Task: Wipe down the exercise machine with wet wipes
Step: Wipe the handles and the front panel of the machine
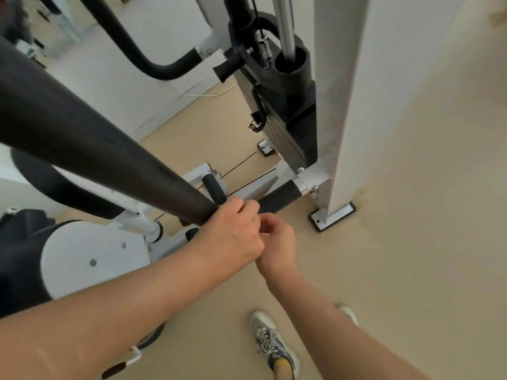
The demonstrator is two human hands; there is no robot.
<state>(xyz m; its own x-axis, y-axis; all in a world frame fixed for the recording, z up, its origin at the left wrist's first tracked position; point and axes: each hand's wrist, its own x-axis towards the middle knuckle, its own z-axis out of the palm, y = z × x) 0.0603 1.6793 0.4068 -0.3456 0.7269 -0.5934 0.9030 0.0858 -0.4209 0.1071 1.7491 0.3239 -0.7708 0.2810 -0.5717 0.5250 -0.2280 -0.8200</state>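
Observation:
The exercise machine has a white frame [343, 100], a black weight stack [290, 119] and a long black padded bar [90, 144] that slants down from the upper left. My left hand [230, 234] is at the lower end of this bar, its fingers curled round the tip. My right hand [278, 242] sits just to its right, touching it, with curled fingers. Whatever lies between the two hands is hidden. No wet wipe shows anywhere in view.
A shorter padded handle [279, 198] juts from the white upright just beyond my hands. A second curved black bar [131, 48] runs at the top. Thin cables [241, 163] cross low over the beige floor [411, 270]. My shoe [271, 344] stands below.

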